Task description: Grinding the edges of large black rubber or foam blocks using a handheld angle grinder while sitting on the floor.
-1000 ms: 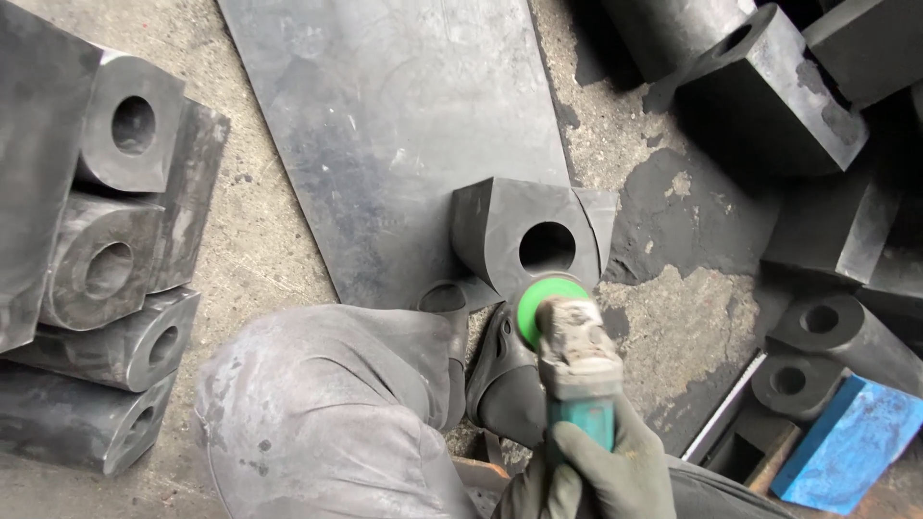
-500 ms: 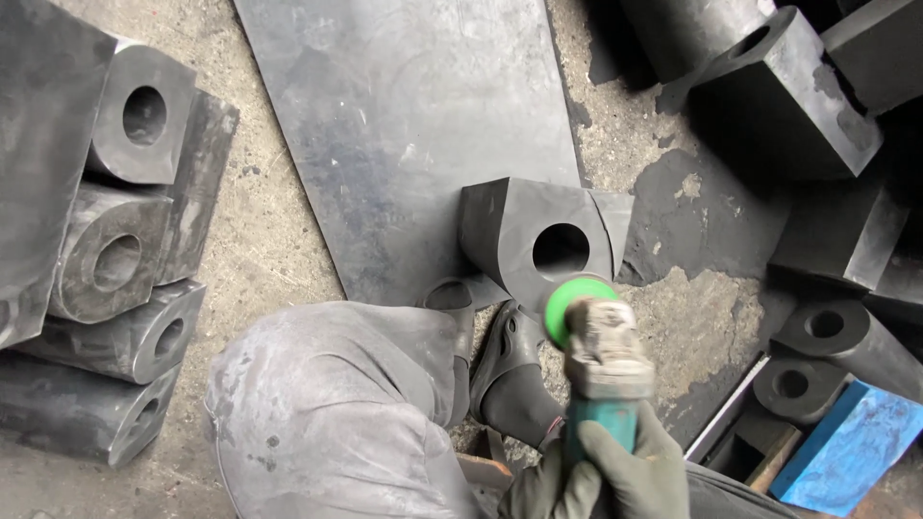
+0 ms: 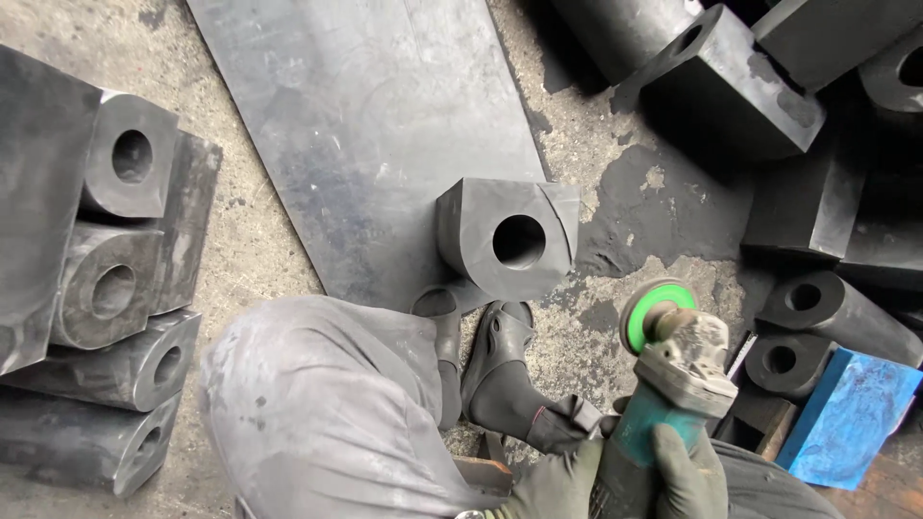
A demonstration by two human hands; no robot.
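1. Gripping the teal angle grinder (image 3: 673, 384) with both gloved hands: left hand (image 3: 562, 481) curled under the body, right hand (image 3: 687, 476) closed round the rear grip
2. Swung to the right compared with a second ago, with the green disc (image 3: 654, 312) now hanging over bare floor (image 3: 596, 327), well apart from the block
3. Sitting on the edge of the grey sheet (image 3: 375, 144), just ahead of the boots (image 3: 495, 341): dark block with round hole (image 3: 510, 240), untouched by the disc
4. Judging from that shift, grinding paused, tool lifted clear of the work
5. Stacked at left, more holed blocks (image 3: 115, 250); at right, a blue slab (image 3: 846, 413)
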